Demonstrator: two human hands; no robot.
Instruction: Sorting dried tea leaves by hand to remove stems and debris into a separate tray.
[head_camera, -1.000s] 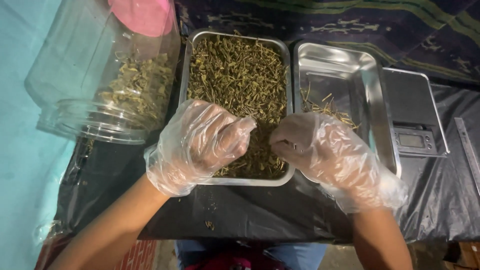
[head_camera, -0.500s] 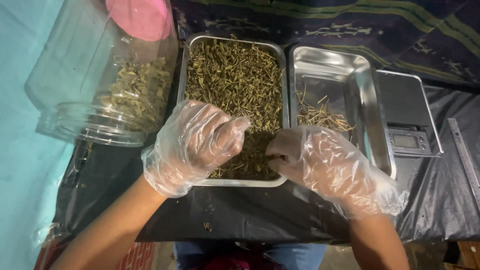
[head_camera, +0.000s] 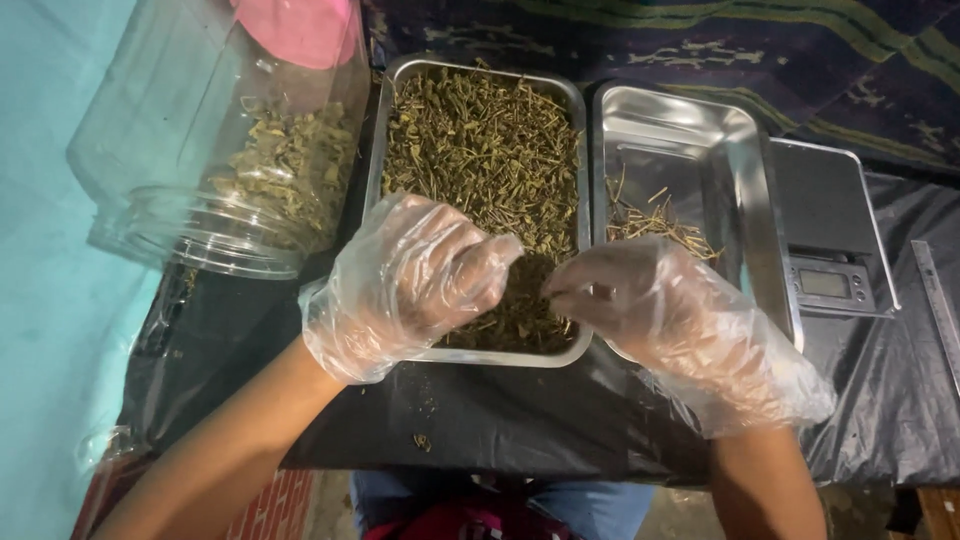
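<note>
Your gloved left hand (head_camera: 415, 285) and right hand (head_camera: 665, 320) are curling loosely over the near end of the steel tray of dried herb (head_camera: 480, 150), fingertips pinching small bits. Right of that tray, a second steel tray (head_camera: 735, 180) is holding a few stems (head_camera: 655, 220); left, a clear jar (head_camera: 230, 160) is lying tilted.

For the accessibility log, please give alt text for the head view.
Two hands in clear plastic gloves, left hand and right hand, pinch dried herbs over a full metal tray. A second tray beside it holds a few stems; a tipped plastic jar lies left, a scale right.
</note>
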